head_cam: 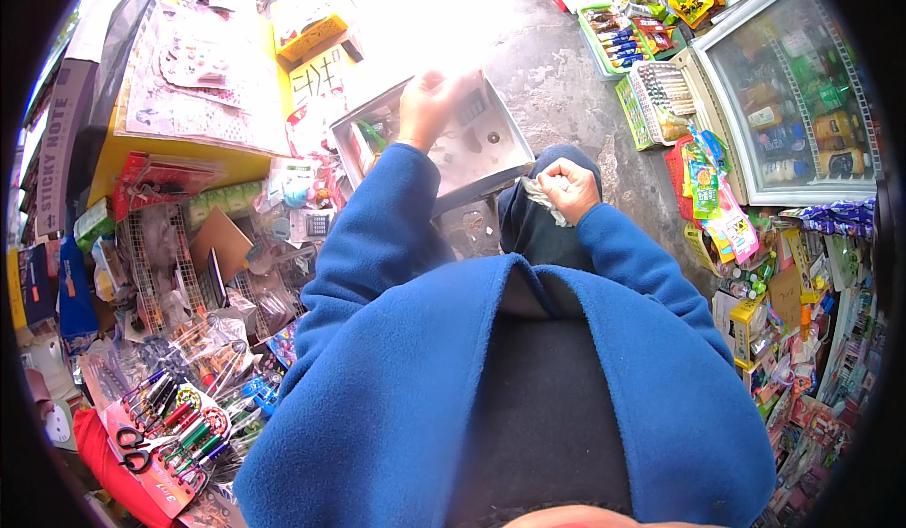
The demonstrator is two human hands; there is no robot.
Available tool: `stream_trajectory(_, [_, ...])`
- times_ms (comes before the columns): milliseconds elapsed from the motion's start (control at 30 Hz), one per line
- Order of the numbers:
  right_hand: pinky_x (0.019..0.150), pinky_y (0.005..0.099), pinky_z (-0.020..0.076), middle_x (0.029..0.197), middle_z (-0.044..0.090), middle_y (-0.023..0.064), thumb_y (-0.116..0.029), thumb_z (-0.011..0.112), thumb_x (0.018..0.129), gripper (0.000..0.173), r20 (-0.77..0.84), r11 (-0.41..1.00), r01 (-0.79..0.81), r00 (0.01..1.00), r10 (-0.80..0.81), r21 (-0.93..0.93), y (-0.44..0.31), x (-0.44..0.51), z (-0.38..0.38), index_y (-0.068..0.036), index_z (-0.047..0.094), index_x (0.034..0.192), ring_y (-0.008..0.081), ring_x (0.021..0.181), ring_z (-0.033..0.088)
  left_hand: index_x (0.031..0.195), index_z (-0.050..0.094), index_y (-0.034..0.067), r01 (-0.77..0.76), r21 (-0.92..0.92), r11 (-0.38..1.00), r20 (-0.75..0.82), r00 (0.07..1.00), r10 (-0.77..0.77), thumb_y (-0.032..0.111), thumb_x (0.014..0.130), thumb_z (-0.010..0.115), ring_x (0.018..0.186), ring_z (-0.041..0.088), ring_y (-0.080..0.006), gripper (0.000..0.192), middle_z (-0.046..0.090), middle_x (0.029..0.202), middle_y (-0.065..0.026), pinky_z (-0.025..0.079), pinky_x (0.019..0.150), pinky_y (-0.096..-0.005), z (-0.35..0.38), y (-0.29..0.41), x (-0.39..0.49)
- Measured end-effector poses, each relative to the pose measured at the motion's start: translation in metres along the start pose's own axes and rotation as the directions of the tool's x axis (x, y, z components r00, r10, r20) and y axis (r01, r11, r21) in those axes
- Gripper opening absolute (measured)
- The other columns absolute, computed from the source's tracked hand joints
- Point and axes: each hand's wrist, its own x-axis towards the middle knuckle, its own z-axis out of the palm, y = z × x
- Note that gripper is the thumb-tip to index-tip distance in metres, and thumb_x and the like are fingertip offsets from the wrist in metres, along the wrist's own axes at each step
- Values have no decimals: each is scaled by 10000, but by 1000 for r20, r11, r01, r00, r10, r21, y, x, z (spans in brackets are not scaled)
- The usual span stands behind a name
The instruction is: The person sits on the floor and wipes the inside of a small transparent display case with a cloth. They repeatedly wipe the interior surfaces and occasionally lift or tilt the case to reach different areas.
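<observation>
My left hand (425, 107) is over a shallow open box (483, 182) with pale walls. Its fingers are curled, and glare hides whether anything is between them. Inside the box lie a small round disc (493, 137), a grey rectangular piece (470, 112) and a green item (369, 134) near the left wall. My right hand (570, 190) rests on my dark-trousered knee (566, 153), closed around a crumpled white cloth or tissue (541, 195).
At left stands a yellow display box (212, 167) with sticker sheets (191, 114). Below it are wire racks (145, 266), pens and scissors (138, 448). On the right are a glass-front drinks cooler (786, 103), a red basket (681, 174) and snack trays (614, 43). Concrete floor (545, 54) lies between.
</observation>
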Motion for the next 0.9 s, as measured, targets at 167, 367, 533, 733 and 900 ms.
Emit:
stream_trajectory(167, [536, 230, 443, 613, 603, 13, -123, 682, 820, 116, 3, 1000, -13, 1000, 13, 4, -4, -1, -1, -32, 629, 773, 38, 579, 527, 1025, 614, -9, -18, -23, 1000, -2, 1000, 18, 232, 840, 702, 827, 616, -136, 316, 655, 921, -89, 487, 737, -267, -3, 0, 2])
stream_trajectory(367, [520, 216, 419, 600, 582, -14, -121, 682, 822, 120, 15, 998, -53, 999, 52, 26, -5, -1, 0, -32, 624, 766, 21, 566, 495, 1079, 615, 24, -1, 87, 996, 38, 999, -3, 209, 862, 674, 899, 626, -165, 291, 662, 968, -116, 483, 779, -276, -4, -1, 6])
stream_trajectory(533, [526, 215, 423, 603, 584, -13, -121, 681, 822, 119, 8, 999, -38, 999, 38, -2, -3, -1, 0, -32, 623, 768, 20, 572, 499, 1135, 620, 24, -57, 175, 983, 121, 992, 36, 271, 902, 618, 939, 622, -180, 339, 664, 985, -138, 480, 808, -304, -6, 7, 8])
stream_trajectory(733, [592, 200, 423, 693, 583, -36, -126, 668, 855, 123, 41, 999, -53, 998, 54, -5, -1, -1, 0, -36, 613, 793, 17, 652, 498, 1129, 630, -19, -2, 94, 996, 101, 995, -8, 266, 915, 590, 947, 622, -182, 359, 672, 1011, -142, 464, 835, -292, -8, 4, 14])
stream_trajectory(900, [602, 203, 433, 700, 593, -28, -122, 669, 853, 123, 50, 999, -35, 998, 36, -30, -3, -1, -3, -32, 611, 791, 20, 660, 507, 1127, 626, -38, 70, 28, 997, 110, 991, -72, 200, 895, 621, 939, 621, -157, 332, 676, 1007, -126, 468, 818, -276, -17, -9, 21])
